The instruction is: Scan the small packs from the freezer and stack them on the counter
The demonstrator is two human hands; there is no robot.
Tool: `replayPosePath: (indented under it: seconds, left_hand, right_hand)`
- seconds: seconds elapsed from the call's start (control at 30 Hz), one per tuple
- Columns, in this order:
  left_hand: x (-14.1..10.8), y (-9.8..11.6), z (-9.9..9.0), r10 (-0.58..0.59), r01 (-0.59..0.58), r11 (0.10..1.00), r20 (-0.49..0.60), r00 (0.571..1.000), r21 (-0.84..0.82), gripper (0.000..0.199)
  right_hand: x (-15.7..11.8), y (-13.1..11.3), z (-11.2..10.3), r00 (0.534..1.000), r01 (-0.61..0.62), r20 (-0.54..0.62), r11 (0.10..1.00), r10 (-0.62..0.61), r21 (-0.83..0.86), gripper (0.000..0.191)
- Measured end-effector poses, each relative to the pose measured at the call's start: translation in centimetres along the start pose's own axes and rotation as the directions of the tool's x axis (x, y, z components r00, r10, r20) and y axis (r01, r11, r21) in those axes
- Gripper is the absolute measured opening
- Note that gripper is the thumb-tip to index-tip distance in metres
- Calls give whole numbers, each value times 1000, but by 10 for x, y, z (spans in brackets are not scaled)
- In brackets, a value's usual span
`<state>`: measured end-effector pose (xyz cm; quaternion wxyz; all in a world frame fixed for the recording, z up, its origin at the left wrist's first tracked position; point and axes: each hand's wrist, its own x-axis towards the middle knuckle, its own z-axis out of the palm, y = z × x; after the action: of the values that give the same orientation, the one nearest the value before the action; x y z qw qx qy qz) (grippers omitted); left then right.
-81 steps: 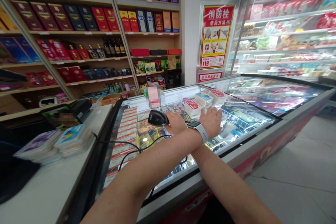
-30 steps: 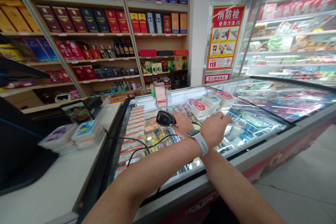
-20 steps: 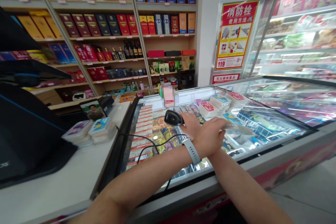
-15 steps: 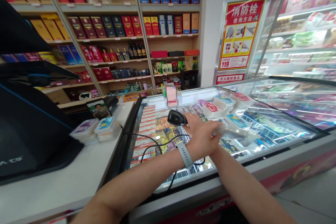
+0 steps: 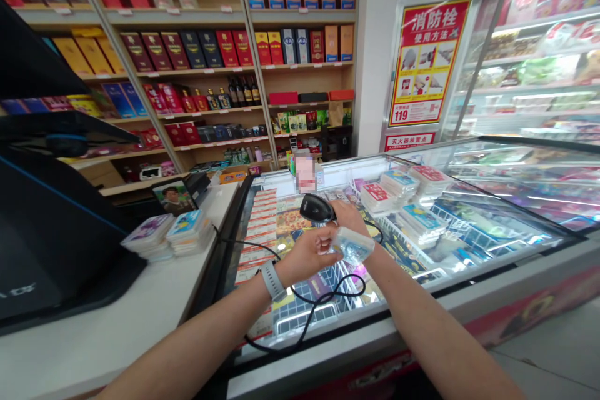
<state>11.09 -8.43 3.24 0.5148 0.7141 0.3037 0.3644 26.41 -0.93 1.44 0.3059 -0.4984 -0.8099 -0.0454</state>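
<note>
Clamped on clear pack (image 5: 355, 246) with left hand (image 5: 304, 257), on scanner (image 5: 317, 208) with right hand (image 5: 352, 215) | holding pack above freezer (image 5: 394, 323), near scanner | apparently midway; cannot tell which stacks (image 5: 423, 224) are done.

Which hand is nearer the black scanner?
Right. The right hand grips the scanner; the left hand is below it in view, holding a clear package.

Counter (image 5: 112, 319) at lower left; two card stacks (image 5: 169, 234) side by side on it. Glass-topped freezer (image 5: 323, 359) right of counter, centre to right; four packet stacks (image 5: 400, 184) on its glass. Shelving (image 5: 187, 12) behind, upper left. Poster (image 5: 429, 62) on wall, upper right.
</note>
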Motion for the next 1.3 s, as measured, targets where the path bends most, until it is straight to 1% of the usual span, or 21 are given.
replayPosePath:
  seconds: [0.07, 0.13, 0.3, 0.43, 0.63, 0.8, 1.07, 1.2, 1.3]
  left_hand:
    - [-6, -2, -10, -5, 7, 999, 41, 999, -43, 30]
    - [-13, -2, -19, -19, 21, 999, 48, 999, -37, 30]
    - [-23, -2, -40, -54, 54, 998, -14, 998, -31, 33]
    - [-24, -3, -50, -48, 42, 997, -90, 995, -70, 36]
    - [-24, -4, -55, -47, 27, 995, -206, 977, -96, 39]
    - [-26, -7, -58, -12, -8, 996, -223, 975, -87, 36]
    - [-27, -20, -64, -13, -27, 985, -232, 973, -168, 50]
    - [-26, -23, -67, 0, -54, 982, -291, 957, -179, 53]
    - [-26, -24, -70, -23, -49, 980, -353, 935, -194, 56]
  right_hand:
    - [-1, -1, -1, 1000, 6, -21, 1000, -6, 19, 29]
    - [-2, -2, -1, 999, 6, -41, 999, -5, 35, 28]
    - [-4, -2, -2, 994, -15, -108, 998, 21, 58, 27]
    - [-4, -2, -4, 995, -35, -94, 998, 41, 55, 28]
    - [-3, -3, -6, 994, -40, -98, 998, 44, 48, 28]
    - [-3, -1, -5, 992, -41, -119, 998, 47, 51, 28]
    - [-3, 1, -3, 990, -33, -136, 998, 39, 51, 28]
    - [-3, 1, -3, 989, -33, -143, 999, 39, 43, 27]
    - [-3, 1, -3, 988, -33, -150, 999, 39, 40, 26]
